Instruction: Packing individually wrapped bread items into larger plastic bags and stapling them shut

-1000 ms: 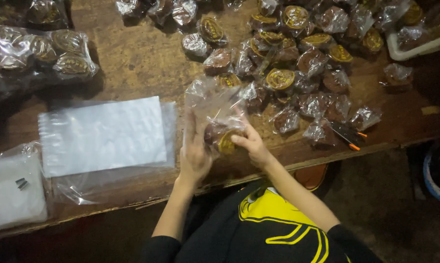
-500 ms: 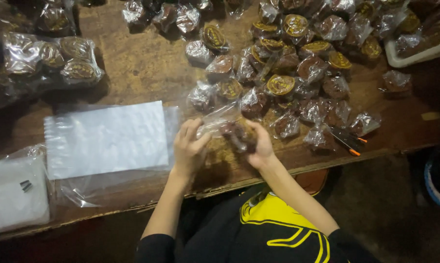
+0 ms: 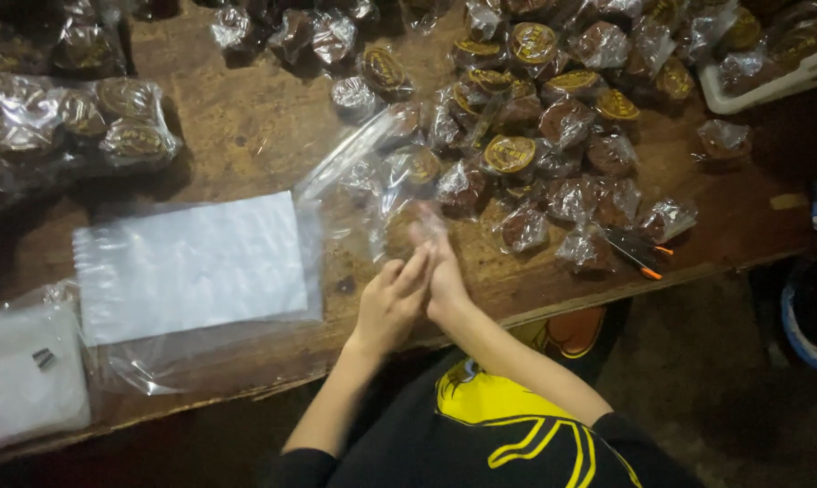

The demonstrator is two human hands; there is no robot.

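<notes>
So both hands, left hand [image 3: 392, 303] and right hand [image 3: 440, 262], pinch the near end of a clear floppy plastic bag [image 3: 359, 172] lying on the worn wooden table [image 3: 246, 136], its long axis pointing away up-left toward the wrapped brown cakes [image 3: 535, 117].

Left hand [image 3: 392, 303]: palm inward, fingers extended forward. Right hand [image 3: 442, 262]: pressed against left, fingers straight. Both forearms bare, converging over table edge.
</notes>
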